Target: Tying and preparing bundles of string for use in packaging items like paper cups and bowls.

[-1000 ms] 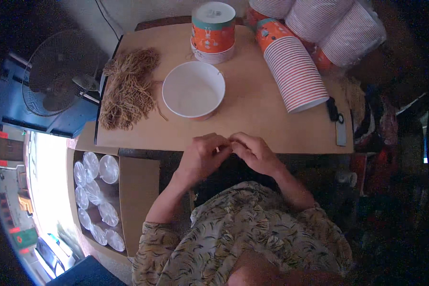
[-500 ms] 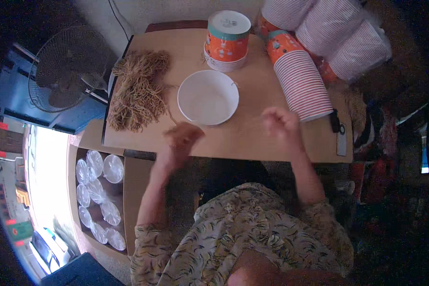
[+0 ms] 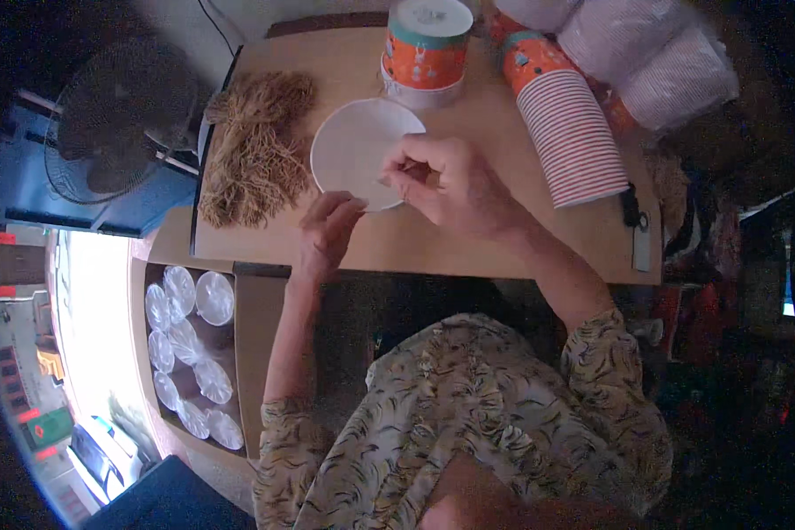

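Observation:
A white round paper bowl (image 3: 353, 146) stands on the table in front of me, its mouth up. My left hand (image 3: 329, 231) is at the bowl's near rim, thumb and fingers pressed together. My right hand (image 3: 446, 185) reaches over the bowl's right side, fingertips pinched. Whatever lies in either pinch is too small to make out. To the left sits a heap of tan twine-like strands (image 3: 256, 150). Behind the bowl, an orange and green paper tub (image 3: 424, 62) stands upside down above white rims.
A long stack of nested paper bowls (image 3: 570, 137) lies at the right, beside plastic-wrapped stacks (image 3: 671, 66). Scissors-like black handles (image 3: 632, 208) show at the table's right edge. Below left is a carton (image 3: 247, 353) of bagged bowls; a fan (image 3: 106, 124) stands behind it.
My right hand has moved left, from the bare tabletop to over the bowl. My left hand has shifted slightly up to the bowl's near rim.

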Available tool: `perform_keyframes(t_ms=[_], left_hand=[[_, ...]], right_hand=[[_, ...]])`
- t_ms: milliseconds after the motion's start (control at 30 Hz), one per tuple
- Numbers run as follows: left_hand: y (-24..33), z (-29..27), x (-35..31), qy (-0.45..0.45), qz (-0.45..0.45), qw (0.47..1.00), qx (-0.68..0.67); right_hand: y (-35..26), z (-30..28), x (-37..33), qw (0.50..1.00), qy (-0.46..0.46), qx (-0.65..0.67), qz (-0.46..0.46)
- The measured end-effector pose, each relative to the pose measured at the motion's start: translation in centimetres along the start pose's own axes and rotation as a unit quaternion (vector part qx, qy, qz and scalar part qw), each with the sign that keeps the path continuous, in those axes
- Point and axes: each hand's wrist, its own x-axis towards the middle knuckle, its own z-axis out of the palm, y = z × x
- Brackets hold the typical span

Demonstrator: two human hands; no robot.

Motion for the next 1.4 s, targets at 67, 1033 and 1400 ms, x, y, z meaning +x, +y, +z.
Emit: perform_keyframes(t_ms=[67,1033,1400], left_hand=[[0.9,1.0,-1.6,0.041,-0.036,0.998,-0.035],[3.9,3.9,-7.9,0.03,-0.044,0.996,0.066],[4.2,3.5,-7.4,0.031,-0.032,0.996,0.072]], right_hand=[[2.6,1.0,-0.7,0.999,-0.012,0.013,0.039],[5.4,4.1,-4.3,0.981,-0.081,-0.146,0.101],[5.3,4.0,-4.0,0.977,-0.094,-0.154,0.111]])
